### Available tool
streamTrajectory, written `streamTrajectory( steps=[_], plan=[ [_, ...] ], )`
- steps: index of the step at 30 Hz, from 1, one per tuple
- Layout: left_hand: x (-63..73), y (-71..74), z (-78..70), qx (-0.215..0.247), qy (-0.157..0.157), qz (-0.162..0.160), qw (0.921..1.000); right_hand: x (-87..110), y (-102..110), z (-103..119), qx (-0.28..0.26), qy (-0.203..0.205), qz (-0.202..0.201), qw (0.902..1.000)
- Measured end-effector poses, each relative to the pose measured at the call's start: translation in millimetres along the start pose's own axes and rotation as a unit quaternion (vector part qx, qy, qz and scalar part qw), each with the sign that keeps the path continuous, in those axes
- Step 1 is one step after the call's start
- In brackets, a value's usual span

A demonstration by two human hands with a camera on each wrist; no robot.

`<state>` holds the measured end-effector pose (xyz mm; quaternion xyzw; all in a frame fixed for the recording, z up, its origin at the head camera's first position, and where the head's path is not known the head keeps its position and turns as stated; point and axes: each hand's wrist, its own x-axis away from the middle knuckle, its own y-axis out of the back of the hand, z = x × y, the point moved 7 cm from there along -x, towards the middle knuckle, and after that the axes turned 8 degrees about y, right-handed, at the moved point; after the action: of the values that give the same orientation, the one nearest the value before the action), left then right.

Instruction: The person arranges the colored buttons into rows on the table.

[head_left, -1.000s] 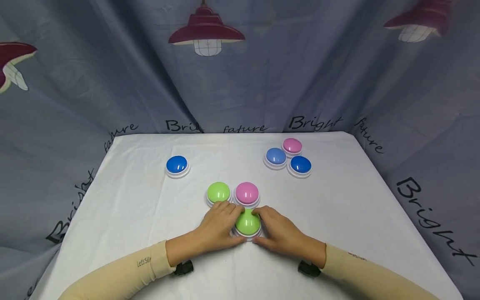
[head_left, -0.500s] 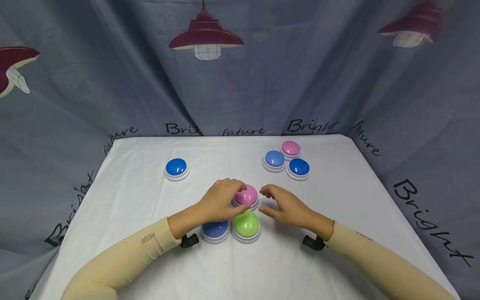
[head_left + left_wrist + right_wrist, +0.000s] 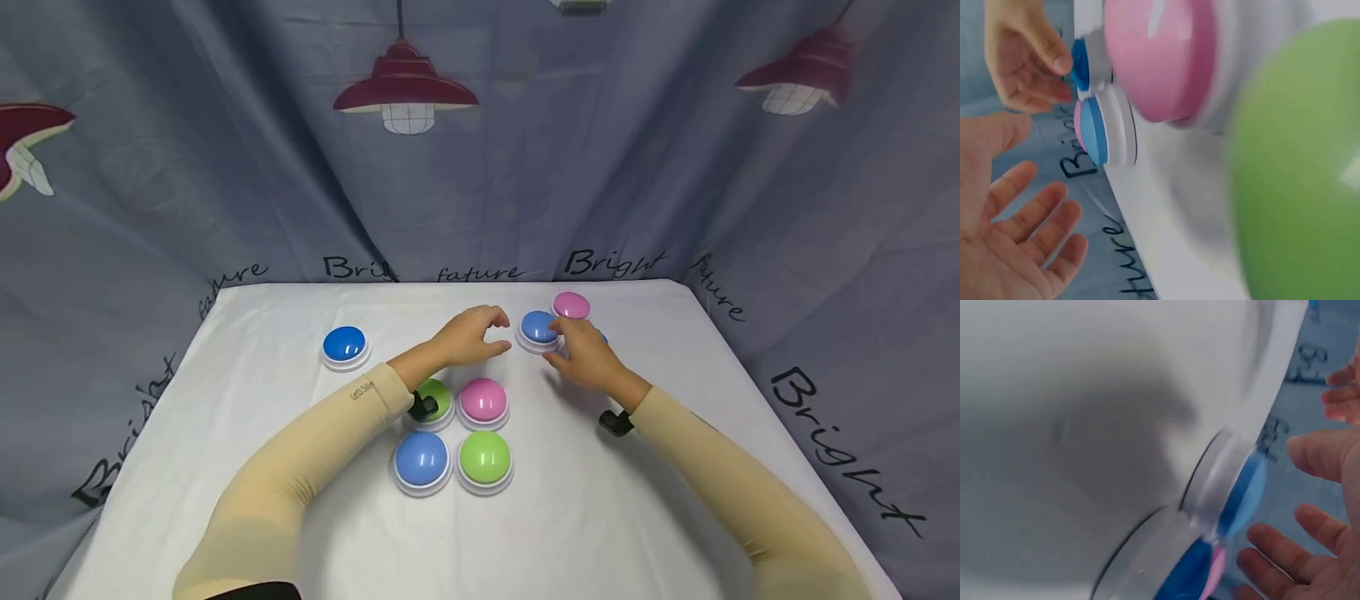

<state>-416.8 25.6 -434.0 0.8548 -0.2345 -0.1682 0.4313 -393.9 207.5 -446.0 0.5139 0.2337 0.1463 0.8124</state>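
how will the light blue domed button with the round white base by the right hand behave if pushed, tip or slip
The light blue domed button would probably slide rather than tip, as its round white base is wider than the dome and sits flat. The smooth, rounded dome may be slippery to pinch. Its even, glossy curve suggests hard plastic, probably stiff.

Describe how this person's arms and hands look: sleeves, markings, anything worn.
The left sleeve and right sleeve are plain, close-fitting and cream-beige, ending near the wrists. Small dark lettering is printed near the left cuff. A black device sits at the left wrist, a similar one at the right. The left hand and right hand wear no gloves.
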Motion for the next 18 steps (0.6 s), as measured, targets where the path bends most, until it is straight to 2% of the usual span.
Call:
streamTrajectory(
  steps=[3, 8, 13, 18],
  plan=[
    [-20.1, -5.6, 2.6, -0.008, 0.008, 0.010, 0.9999, -6.0, 0, -16, 0.018, -0.021, -0.005, 0.9996],
    [-44.1, -19.0, 10.0, -0.024, 0.044, 0.027, 0.9984, -13.3, -8, -35, 0.043, -0.035, 0.014, 0.9984],
    [-61.0, -33.8, 11.5, -0.021, 0.072, 0.057, 0.9956, -18.3, -16, -43, 0.059, -0.032, 0.027, 0.9974],
    [-71.5, -44.3, 7.9, -0.030, 0.080, 0.076, 0.9934, -21.7, -20, -40, 0.062, -0.041, 0.028, 0.9968]
  ],
)
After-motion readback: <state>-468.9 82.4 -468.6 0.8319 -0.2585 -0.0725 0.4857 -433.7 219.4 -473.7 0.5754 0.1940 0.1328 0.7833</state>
